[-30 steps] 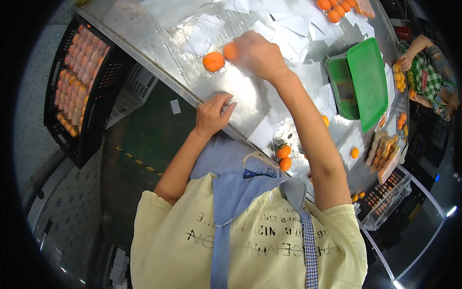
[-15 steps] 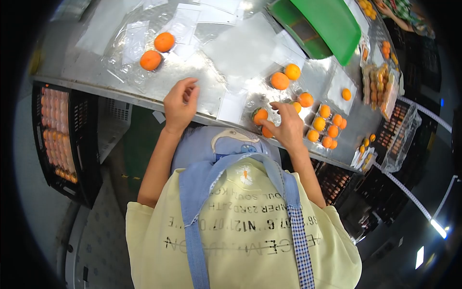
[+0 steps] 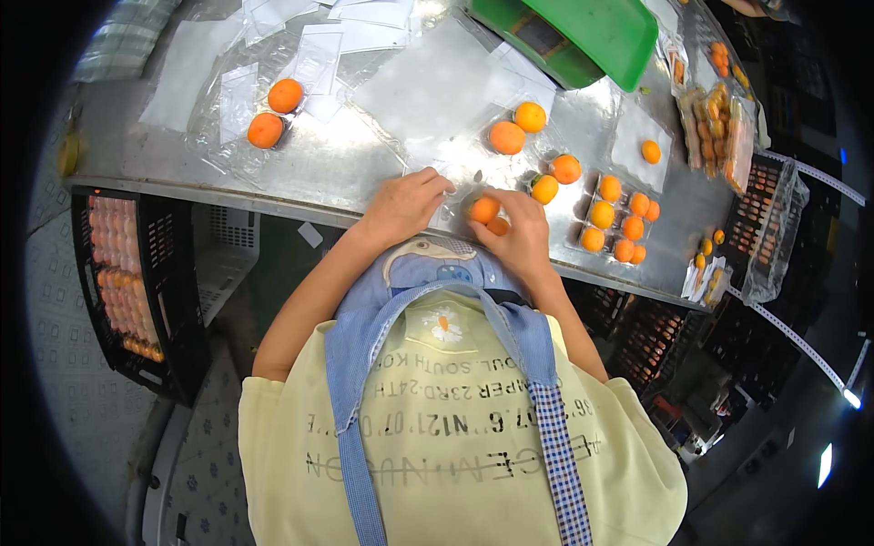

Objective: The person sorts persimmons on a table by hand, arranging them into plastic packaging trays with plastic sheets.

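Now R hand (image 3: 523, 235) round orange pair (image 3: 482, 210), long axis diag. to table edge (image 3: 273, 202); L hand (image 3: 403, 206) near; grips unclear.

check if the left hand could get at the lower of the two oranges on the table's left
Probably yes: mostly bare metal tabletop lies between the left hand and that orange, nothing standing in the way. Whether that hand holds anything is unclear.
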{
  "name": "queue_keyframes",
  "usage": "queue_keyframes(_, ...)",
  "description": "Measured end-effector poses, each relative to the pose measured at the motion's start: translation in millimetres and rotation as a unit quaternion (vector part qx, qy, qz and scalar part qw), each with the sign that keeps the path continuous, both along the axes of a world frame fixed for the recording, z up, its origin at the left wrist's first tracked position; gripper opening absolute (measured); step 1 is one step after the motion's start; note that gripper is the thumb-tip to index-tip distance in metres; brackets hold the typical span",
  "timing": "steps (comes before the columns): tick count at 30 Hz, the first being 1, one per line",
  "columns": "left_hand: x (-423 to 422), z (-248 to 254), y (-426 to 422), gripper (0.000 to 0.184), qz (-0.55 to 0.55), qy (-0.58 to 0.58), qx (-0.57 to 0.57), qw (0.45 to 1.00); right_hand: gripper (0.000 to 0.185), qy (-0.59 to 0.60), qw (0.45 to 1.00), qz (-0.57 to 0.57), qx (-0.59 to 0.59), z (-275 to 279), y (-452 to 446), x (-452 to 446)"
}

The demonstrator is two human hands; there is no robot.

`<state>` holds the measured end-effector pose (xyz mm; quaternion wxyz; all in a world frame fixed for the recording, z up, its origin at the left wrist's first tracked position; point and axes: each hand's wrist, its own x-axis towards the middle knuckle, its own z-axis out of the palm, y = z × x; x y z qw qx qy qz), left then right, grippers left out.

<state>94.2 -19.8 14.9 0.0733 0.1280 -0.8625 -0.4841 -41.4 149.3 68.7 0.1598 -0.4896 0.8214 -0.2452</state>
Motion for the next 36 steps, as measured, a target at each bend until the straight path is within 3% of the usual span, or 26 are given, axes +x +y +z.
queue_keyframes(2, 1.0, 4.3, 0.5, 0.020, -0.005, -0.054, 0.025, 0.998, 0.047, -0.074, 0.995, -0.055, -0.040, 14.4, -1.2, -4.0)
queue_keyframes(4, -5.1, 36.2, 3.6, 0.027, 0.041, -0.052, 0.234, 0.970, 0.048, -0.115, 0.990, -0.065, -0.052, 32.7, -10.3, -6.0)
queue_keyframes(7, -14.6, 54.6, 13.2, 0.038, 0.041, 0.040, 0.479, 0.876, 0.052, -0.109, 0.992, -0.005, -0.067, 60.2, -33.5, -7.0)
queue_keyframes(8, -14.8, 57.2, 13.2, 0.042, 0.032, 0.084, 0.544, 0.834, 0.052, -0.142, 0.987, -0.007, -0.076, 63.2, -37.7, -6.6)
queue_keyframes(11, -8.7, 78.6, 3.2, 0.048, 0.099, 0.058, 0.696, 0.709, 0.050, -0.292, 0.948, -0.023, -0.121, 57.6, -43.3, -9.6)
queue_keyframes(14, -0.2, 74.7, -4.7, 0.052, 0.082, 0.078, 0.702, 0.703, 0.044, -0.381, 0.914, -0.035, -0.135, 52.7, -45.1, -12.4)
queue_keyframes(20, 2.4, 72.1, -4.9, 0.053, 0.090, 0.124, 0.678, 0.719, 0.039, -0.365, 0.921, -0.017, -0.134, 51.4, -57.2, -8.1)
queue_keyframes(23, 1.5, 72.3, -1.8, 0.053, 0.109, 0.091, 0.577, 0.804, 0.031, -0.305, 0.944, -0.023, -0.123, 50.0, -67.5, -2.5)
queue_keyframes(24, 0.7, 71.9, -0.6, 0.052, 0.112, 0.086, 0.573, 0.807, 0.028, -0.282, 0.952, -0.028, -0.118, 49.3, -71.1, -0.5)
queue_keyframes(26, -1.0, 70.8, 0.8, 0.052, 0.117, 0.078, 0.565, 0.813, 0.024, -0.416, 0.898, -0.090, -0.116, 42.3, -74.8, 1.1)
queue_keyframes(27, -0.7, 72.1, -0.1, 0.052, 0.118, 0.080, 0.602, 0.785, 0.023, -0.480, 0.862, -0.119, -0.113, 39.5, -76.6, 0.8)
queue_keyframes(29, 0.9, 76.0, -2.9, 0.052, 0.121, 0.083, 0.673, 0.725, 0.025, -0.487, 0.860, -0.122, -0.095, 37.3, -80.2, -5.3)
queue_keyframes(32, 1.4, 74.0, -5.0, 0.053, 0.117, 0.089, 0.718, 0.680, 0.027, -0.494, 0.858, -0.111, -0.082, 35.6, -82.0, -7.4)
queue_keyframes(36, -0.8, 73.5, -7.3, 0.055, 0.151, 0.081, 0.716, 0.676, 0.027, -0.502, 0.856, -0.105, -0.071, 48.9, -86.6, 4.5)
